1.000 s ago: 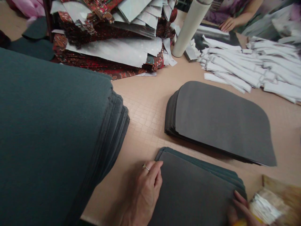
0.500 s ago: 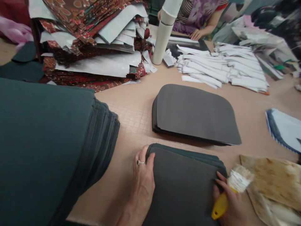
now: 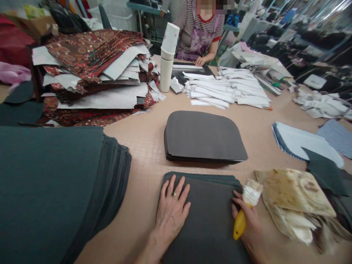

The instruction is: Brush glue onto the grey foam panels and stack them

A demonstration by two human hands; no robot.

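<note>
My left hand (image 3: 172, 209), a ring on one finger, lies with fingers spread on the dark grey top sheet of a near stack (image 3: 211, 216). Dark green layers show along that stack's back edge. At the stack's right edge, my right hand (image 3: 247, 216) holds a brush (image 3: 240, 223) with a yellow handle and whitish bristles pointing up; its fingertips touch the sheet's edge. Just behind lies a second stack of grey rounded pieces (image 3: 205, 135), touched by neither hand. A tall pile of dark green sheets (image 3: 49, 183) fills the left side.
Patterned brown and red pieces (image 3: 93, 73) are heaped at the back left, beside a white tube of cups (image 3: 166, 69). White strips (image 3: 220, 88) lie farther back, before a person (image 3: 198, 36) in an apron. A stained cloth (image 3: 299, 194) is at the right.
My left hand has moved from gripping the near stack's left edge to lying flat on its top. My right hand still holds the brush at the right edge. The view has tilted up and shifted right.
</note>
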